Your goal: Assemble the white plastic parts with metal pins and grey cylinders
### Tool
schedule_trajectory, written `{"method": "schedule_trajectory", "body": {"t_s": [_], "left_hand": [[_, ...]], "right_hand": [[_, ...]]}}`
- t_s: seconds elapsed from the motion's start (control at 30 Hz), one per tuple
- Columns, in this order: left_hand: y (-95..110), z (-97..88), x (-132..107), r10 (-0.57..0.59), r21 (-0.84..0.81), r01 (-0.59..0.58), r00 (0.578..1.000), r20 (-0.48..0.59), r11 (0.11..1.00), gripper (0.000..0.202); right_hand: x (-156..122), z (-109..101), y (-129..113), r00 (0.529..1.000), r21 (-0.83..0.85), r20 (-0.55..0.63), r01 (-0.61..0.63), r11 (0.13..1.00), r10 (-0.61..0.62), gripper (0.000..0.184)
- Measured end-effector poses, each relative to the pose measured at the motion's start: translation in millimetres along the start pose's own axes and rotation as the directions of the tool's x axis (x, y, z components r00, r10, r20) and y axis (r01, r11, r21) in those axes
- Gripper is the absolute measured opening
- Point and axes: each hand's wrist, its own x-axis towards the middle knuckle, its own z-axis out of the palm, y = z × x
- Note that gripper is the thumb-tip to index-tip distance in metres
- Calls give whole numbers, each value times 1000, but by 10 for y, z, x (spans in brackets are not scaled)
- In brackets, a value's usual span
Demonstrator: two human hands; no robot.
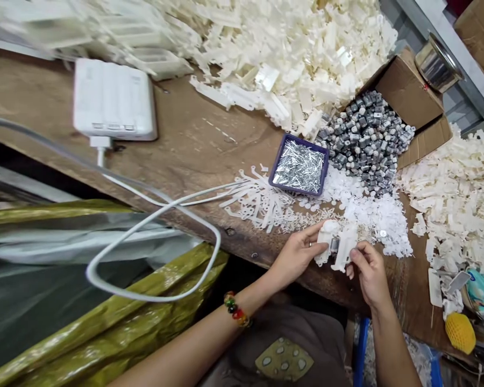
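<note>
Between my two hands is a white plastic housing [346,246] in two side-by-side sections, held just past the table's front edge; whether the sections are joined I cannot tell. A small grey metal cylinder [334,245] sits in the middle of it. My left hand [292,255] pinches the left section between thumb and fingers. At the right section, the thumb and fingers of my right hand [369,266] are closed on its edge. Close behind lie small white discs [381,215] and thin white plastic strips [262,201].
A purple tray [271,180] holds shiny metal pins. Grey motor-like pieces [367,134] spill from a cardboard box [407,97]. Cream plastic parts [298,48] are heaped behind, more [455,183] at right. A white power bank [113,99] trails a looped cable [157,295] over the edge.
</note>
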Motion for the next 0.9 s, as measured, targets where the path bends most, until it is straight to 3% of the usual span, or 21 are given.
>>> {"method": "schedule_trajectory", "body": {"t_s": [0.07, 0.27, 0.53, 0.77, 0.9], "left_hand": [[-2, -12, -20, 37, 34, -37, 999, 16, 999, 65], [10, -1, -68, 84, 133, -93, 994, 69, 987, 60], [95, -3, -112, 49, 158, -57, 997, 55, 986, 62], [277, 36, -242, 41, 279, -65, 995, 91, 958, 58], [352, 41, -300, 34, 318, -70, 993, 117, 945, 61]], "right_hand": [[22, 18, -12, 998, 94, 40, -48, 994, 44, 24], [11, 161, 22, 992, 157, 89, -104, 982, 91, 28], [-21, 228, 26, 993, 305, 33, -117, 945, 112, 32], [-41, 244, 115, 998, 189, -13, -65, 980, 68, 30], [-36, 186, 45, 999, 43, 43, -5, 999, 3, 26]]}}
